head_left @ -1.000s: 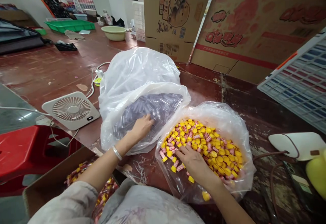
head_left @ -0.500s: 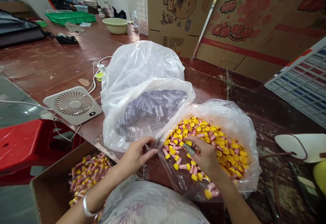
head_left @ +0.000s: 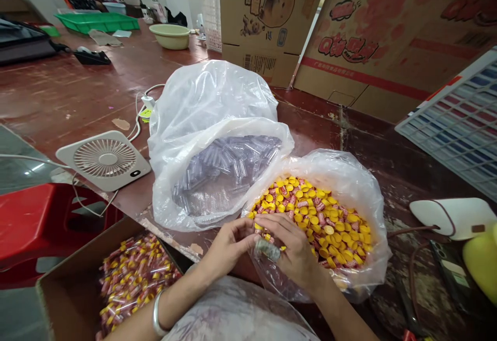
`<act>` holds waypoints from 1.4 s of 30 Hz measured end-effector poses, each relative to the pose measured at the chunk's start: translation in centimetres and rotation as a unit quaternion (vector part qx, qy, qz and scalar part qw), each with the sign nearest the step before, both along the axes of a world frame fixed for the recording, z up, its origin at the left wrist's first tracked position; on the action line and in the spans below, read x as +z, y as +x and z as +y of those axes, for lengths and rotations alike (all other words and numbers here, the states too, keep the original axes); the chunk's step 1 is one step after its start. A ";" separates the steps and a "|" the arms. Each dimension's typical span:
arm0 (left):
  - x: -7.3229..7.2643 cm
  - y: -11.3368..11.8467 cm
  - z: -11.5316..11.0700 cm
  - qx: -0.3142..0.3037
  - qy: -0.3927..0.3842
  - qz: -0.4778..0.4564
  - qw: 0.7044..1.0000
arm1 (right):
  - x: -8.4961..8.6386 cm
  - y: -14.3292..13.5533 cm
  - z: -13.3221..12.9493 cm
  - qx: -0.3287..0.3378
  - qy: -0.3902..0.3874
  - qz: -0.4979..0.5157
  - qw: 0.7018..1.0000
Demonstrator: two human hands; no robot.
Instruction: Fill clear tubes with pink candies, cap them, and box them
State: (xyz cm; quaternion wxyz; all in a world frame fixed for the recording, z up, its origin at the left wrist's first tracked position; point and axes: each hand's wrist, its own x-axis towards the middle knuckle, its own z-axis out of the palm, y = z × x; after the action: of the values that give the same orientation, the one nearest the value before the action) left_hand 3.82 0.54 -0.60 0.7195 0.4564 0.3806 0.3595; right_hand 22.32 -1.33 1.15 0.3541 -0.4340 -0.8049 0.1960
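Note:
My left hand (head_left: 229, 245) and my right hand (head_left: 289, 245) meet fingertip to fingertip at the near left side of a clear plastic bag (head_left: 361, 175). Inside that bag lie many small pink-patterned rolls with yellow caps (head_left: 341, 230). The left fingers are pinched, and what they hold is hidden. Yellow bits show between and under the right fingers, which are curled around small yellow-capped pieces; a grey wrap covers part of that thumb. Behind my left hand, a larger whitish bag (head_left: 217, 92) gapes, with clear plastic tubes (head_left: 233, 160) in it.
At lower left a cardboard box (head_left: 58, 289) holds filled tubes, beside a red stool (head_left: 23, 217). A white fan (head_left: 104, 160) with a cord stands on the red-brown table. Large cartons (head_left: 361, 72) rise behind; a white rack (head_left: 458, 123) and phone (head_left: 446, 273) are at right.
My right hand has moved left from over the yellow-capped pieces to meet my left hand. The left hand has moved slightly right, its fingers now pinched. The view has shifted slightly.

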 end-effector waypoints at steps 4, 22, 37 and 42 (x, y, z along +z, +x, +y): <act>-0.3 0.7 -0.3 0.023 -0.110 -0.079 0.991 | -1.2 -1.2 -0.6 -0.036 0.071 -0.080 0.994; -0.8 -0.2 11.9 -0.069 0.352 0.565 0.743 | -2.7 3.6 -2.5 -0.023 -0.083 -0.239 0.967; -1.7 -2.5 10.0 -0.081 0.354 0.567 0.740 | -4.4 1.8 -2.5 0.042 -0.088 -0.243 0.965; 0.9 -4.0 5.9 -0.097 0.263 0.308 0.909 | -2.4 1.5 -1.6 -0.082 -0.082 0.161 0.980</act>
State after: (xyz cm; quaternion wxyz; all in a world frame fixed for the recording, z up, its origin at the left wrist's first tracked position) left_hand -0.13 6.45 0.29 0.4515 0.7518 0.4289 0.2168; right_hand 23.86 -2.90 -1.21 0.4573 -0.4889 -0.6799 0.2992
